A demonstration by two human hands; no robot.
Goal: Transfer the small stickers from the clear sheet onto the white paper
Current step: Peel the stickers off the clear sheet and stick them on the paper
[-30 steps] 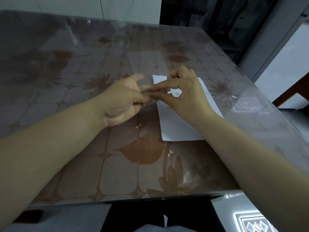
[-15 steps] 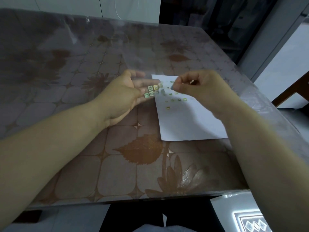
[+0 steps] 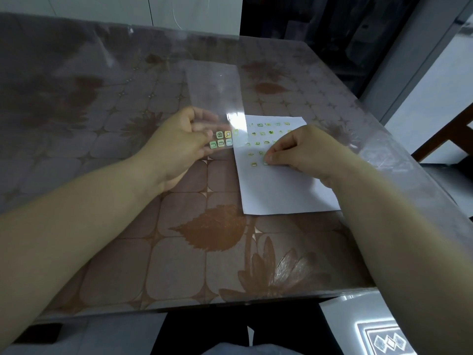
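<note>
On white paper [image 3: 281, 190], right hand [image 3: 304, 152] pinches sticker [image 3: 265, 163]; left hand [image 3: 176, 149] grips clear sheet [image 3: 215, 93] just beside.

Left hand [image 3: 179, 147] pinches clear sheet [image 3: 215, 93]; right hand [image 3: 303, 149], fingers curled, pinches sticker [image 3: 265, 163]

Clear sheet [image 3: 213, 98] left of white paper [image 3: 279, 188], both over table [image 3: 128, 252]

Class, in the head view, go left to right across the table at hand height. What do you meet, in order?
Left hand holding the clear sheet → unpeeled stickers → placed stickers on the paper → right hand, one sticker at its fingertips.
</note>
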